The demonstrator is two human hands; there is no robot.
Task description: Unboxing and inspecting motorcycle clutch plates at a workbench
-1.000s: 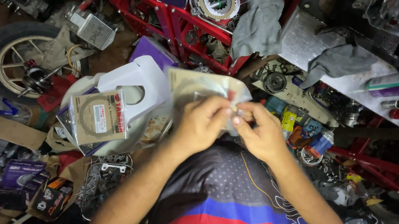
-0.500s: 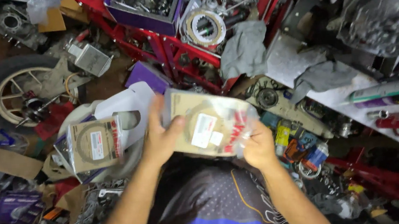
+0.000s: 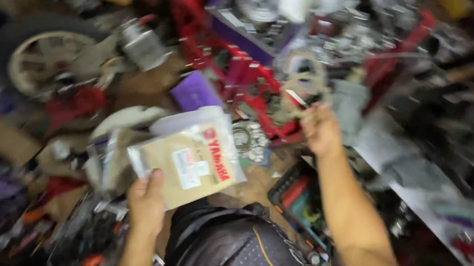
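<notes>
1. Gasket [image 3: 304, 82], thin, tan and ring-shaped, hangs from the right hand [image 3: 320, 130], raised above the red frame [image 3: 224, 64]; the fingers are pinched shut on its lower edge; the picture is blurred, so its outline is faint.
2. Left hand [image 3: 147, 201] grips a clear plastic packet [image 3: 190, 158] with a brown card backing, thumb on its lower left corner, fingers closed behind it; the packet sits low and left of the gasket, well apart from it.
3. Spoked wheel [image 3: 35, 60] lies far left; a purple box [image 3: 194, 90] lies just above the packet.
</notes>
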